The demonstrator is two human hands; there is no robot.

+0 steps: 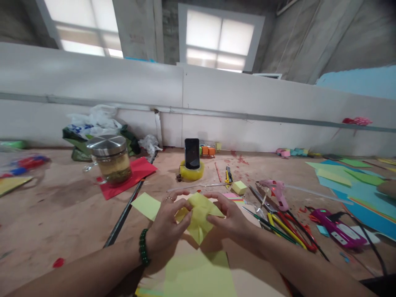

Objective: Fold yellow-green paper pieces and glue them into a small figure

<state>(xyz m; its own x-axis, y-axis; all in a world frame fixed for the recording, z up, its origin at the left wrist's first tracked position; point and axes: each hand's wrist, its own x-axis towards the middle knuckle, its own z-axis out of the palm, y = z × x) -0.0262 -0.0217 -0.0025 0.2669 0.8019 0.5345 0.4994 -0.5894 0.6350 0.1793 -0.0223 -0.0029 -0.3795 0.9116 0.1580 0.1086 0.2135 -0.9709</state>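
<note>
Between both hands, a creased piece of yellow paper (pixel 199 214) is held up over the table, one corner pointing down toward me. My left hand (pixel 173 216), with a ring and a green bead bracelet on the wrist, pinches its left side between thumb and fingers. On the right side, my right hand (pixel 227 214) grips the paper, thumb in front and fingers behind. Beneath lies a flat pale yellow sheet (pixel 198 274) on top of other paper. A smaller yellow slip (pixel 147 206) rests by my left hand, and a small yellow paper cube (pixel 239 187) sits beyond my right.
A glass mug (pixel 113 165) stands on red paper (pixel 144 168) at left. Ahead, a phone (pixel 192 153) leans in a yellow tape roll (pixel 192 171). To the right are a pink glue gun (pixel 275 192), scissors (pixel 267 200), yellow-handled pliers (pixel 287 229), a purple device (pixel 337 229) and coloured sheets (pixel 334 185).
</note>
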